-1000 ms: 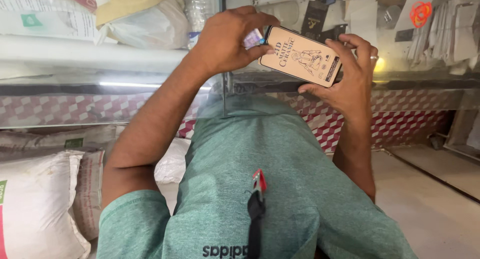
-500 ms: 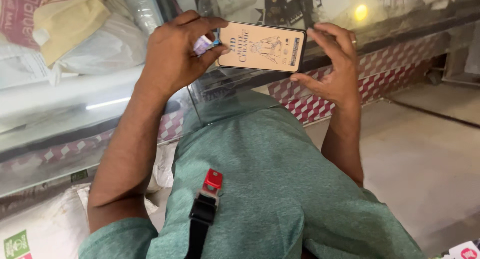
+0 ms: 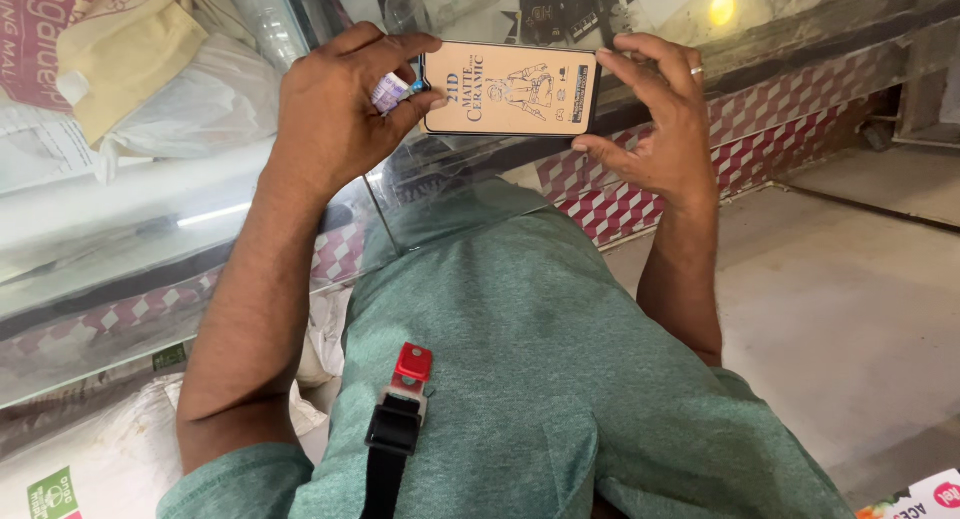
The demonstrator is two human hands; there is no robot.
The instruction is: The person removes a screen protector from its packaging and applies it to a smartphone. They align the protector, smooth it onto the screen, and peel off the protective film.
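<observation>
1. The phone point(image 3: 510, 89), its screen covered by a tan printed protector film, is held level above the near edge of the glass worktop point(image 3: 150, 229).
2. Its left end is pinched by the left hand point(image 3: 335, 104), together with a small wipe packet point(image 3: 390, 91).
3. Its right end is gripped by the right hand point(image 3: 655, 119).
4. The film could probably be laid crooked if either grip slackens.

Flat tan rectangular package point(image 3: 510, 89) between both hands; green-labelled white sack point(image 3: 55, 491) lower left; red-and-white packet point(image 3: 925, 499) bottom right.
</observation>
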